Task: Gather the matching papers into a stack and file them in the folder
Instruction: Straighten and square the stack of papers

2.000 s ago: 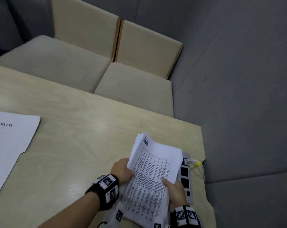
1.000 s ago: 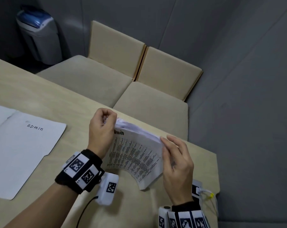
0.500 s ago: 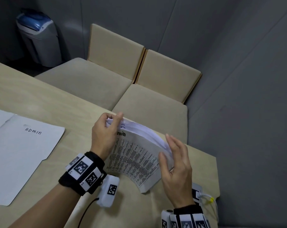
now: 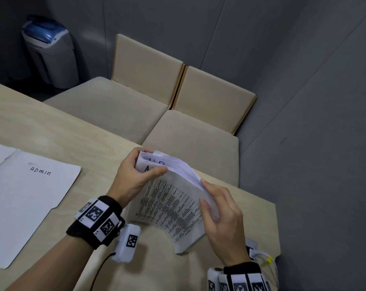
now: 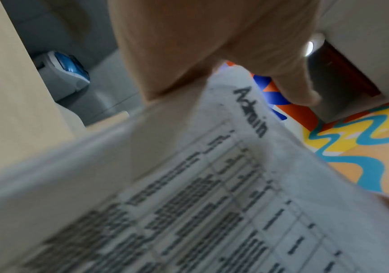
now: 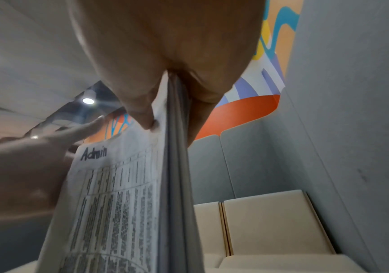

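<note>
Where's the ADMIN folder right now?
In the head view, the folder lies flat on the table at the far left, apart from the paper stack held in both hands.

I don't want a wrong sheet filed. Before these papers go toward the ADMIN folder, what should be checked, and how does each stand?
1. Top sheet of the paper stack reads Admin, matching the folder label: ok.
2. Sheets behind also Admin: cannot tell, headings hidden.
3. Left hand pinches the top corner: ok.
4. Right hand grips the side edge: ok.
5. Edges squared: not ok, sheets fanned and bent.
6. Folder open: cannot tell.
</note>
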